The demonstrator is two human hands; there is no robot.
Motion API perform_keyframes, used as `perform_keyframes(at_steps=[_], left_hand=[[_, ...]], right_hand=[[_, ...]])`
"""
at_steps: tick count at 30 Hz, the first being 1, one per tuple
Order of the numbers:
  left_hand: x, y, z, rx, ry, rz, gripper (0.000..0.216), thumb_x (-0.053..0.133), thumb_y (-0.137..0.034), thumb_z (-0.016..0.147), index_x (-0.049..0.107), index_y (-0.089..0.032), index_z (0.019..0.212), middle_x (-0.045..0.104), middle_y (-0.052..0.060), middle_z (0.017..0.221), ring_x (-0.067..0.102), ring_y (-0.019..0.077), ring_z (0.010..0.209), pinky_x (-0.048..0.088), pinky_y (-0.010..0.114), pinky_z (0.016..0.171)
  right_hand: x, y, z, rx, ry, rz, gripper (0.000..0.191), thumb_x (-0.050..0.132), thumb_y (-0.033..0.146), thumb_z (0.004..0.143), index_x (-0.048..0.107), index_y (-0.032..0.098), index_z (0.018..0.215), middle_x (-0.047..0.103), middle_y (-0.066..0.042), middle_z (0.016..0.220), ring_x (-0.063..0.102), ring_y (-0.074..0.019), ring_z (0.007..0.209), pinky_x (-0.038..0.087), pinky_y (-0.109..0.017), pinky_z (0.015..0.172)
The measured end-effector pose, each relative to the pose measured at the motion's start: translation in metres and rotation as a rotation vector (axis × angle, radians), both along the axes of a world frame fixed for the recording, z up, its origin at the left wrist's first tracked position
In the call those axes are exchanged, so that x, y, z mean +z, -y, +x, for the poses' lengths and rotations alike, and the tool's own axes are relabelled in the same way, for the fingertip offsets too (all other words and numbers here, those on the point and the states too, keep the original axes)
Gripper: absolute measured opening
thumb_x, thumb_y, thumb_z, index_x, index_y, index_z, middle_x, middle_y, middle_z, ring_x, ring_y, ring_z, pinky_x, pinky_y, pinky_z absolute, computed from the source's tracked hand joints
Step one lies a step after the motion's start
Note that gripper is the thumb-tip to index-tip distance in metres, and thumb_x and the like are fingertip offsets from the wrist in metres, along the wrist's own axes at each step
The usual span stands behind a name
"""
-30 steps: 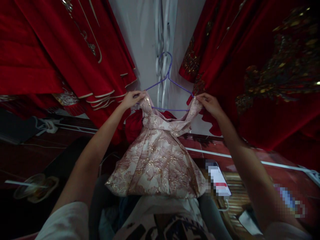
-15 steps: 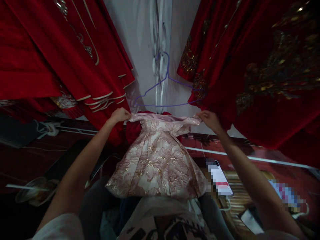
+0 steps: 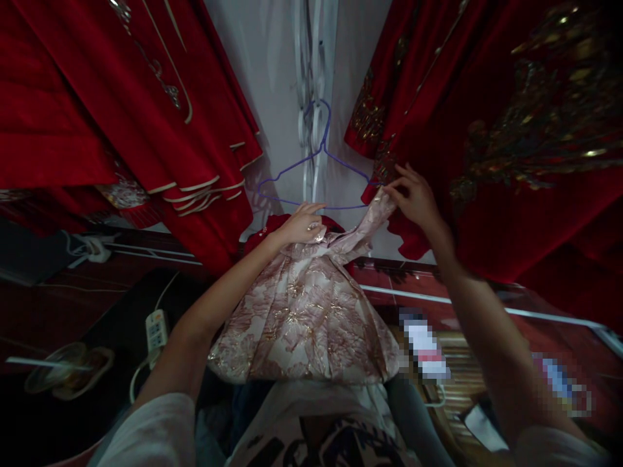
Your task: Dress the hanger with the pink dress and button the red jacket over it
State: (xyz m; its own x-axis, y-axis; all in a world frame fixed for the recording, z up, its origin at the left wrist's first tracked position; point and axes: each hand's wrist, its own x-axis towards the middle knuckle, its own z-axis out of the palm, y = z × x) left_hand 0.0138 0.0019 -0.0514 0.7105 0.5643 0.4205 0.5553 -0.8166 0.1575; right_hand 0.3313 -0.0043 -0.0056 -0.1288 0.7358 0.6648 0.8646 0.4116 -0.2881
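Note:
A small pink-and-white brocade dress (image 3: 306, 318) with gold threads lies across my lap, its skirt spread toward me. My right hand (image 3: 413, 198) pinches the end of its shoulder piece and pulls it up and to the right, with the other fingers raised. At the neckline, my left hand (image 3: 302, 225) grips the top of the dress, its fingers pointing right and partly hiding the bodice. Just beyond hangs a purple wire hanger (image 3: 311, 155). The hanger's right end meets the raised shoulder piece; whether it is inside or behind the cloth I cannot tell.
Red embroidered garments hang at left (image 3: 204, 149) and right (image 3: 487, 227). A power strip (image 3: 156, 334) and a plastic food container (image 3: 80, 373) are at lower left. A blurred phone (image 3: 424, 344) lies on a bamboo stool (image 3: 467, 363) at right.
My left hand has left the left shoulder end and moved right to the middle of the neckline. My right hand has lifted the right shoulder piece up toward the hanger.

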Motion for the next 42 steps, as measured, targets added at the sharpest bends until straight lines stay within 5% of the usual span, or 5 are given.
perform_keyframes(at_steps=[4,11,20,28,42], left_hand=[[-0.004,0.006,-0.008,0.014,0.025,-0.043,0.021,0.048,-0.030,0.087,0.066,-0.019,0.085,0.048,0.009,0.142,0.046,0.0220,0.130,0.025,0.051,0.113],[0.001,0.007,-0.015,-0.031,0.095,-0.076,0.024,0.047,-0.033,0.090,0.065,-0.018,0.085,0.054,0.009,0.137,0.048,0.0207,0.127,0.029,0.046,0.111],[0.005,0.007,-0.014,-0.037,0.109,-0.132,0.023,0.049,-0.034,0.089,0.064,-0.019,0.082,0.056,0.008,0.135,0.051,0.0224,0.124,0.037,0.046,0.104],[0.007,0.005,-0.019,-0.093,0.150,-0.170,0.022,0.049,-0.034,0.090,0.065,-0.019,0.085,0.059,0.008,0.131,0.055,0.0206,0.120,0.040,0.043,0.102],[0.010,0.011,-0.005,-0.040,0.488,-0.351,0.029,0.044,-0.041,0.093,0.062,-0.018,0.092,0.066,0.008,0.116,0.061,0.0172,0.106,0.044,0.033,0.096]], right_hand=[[-0.007,-0.005,0.051,0.054,0.232,-0.119,0.015,0.061,0.029,0.085,0.069,0.017,0.081,0.032,-0.009,0.152,0.017,-0.0298,0.145,0.014,-0.052,0.117],[-0.013,0.004,0.080,0.101,0.212,-0.023,0.010,0.063,0.024,0.084,0.070,0.017,0.082,0.039,-0.012,0.148,0.025,-0.0263,0.143,0.018,-0.045,0.118],[-0.006,0.001,0.052,0.046,0.055,0.155,0.008,0.065,0.026,0.084,0.070,0.020,0.083,0.068,-0.010,0.110,0.057,-0.0213,0.108,0.039,-0.034,0.100],[-0.002,-0.001,0.048,0.027,0.027,0.209,0.013,0.064,0.032,0.085,0.069,0.020,0.081,0.068,-0.010,0.099,0.056,-0.0212,0.099,0.039,-0.036,0.094],[0.001,-0.009,-0.040,0.063,-0.262,0.046,0.035,0.039,0.052,0.094,0.058,0.025,0.104,0.064,-0.005,0.086,0.062,-0.0212,0.081,0.047,-0.034,0.077]])
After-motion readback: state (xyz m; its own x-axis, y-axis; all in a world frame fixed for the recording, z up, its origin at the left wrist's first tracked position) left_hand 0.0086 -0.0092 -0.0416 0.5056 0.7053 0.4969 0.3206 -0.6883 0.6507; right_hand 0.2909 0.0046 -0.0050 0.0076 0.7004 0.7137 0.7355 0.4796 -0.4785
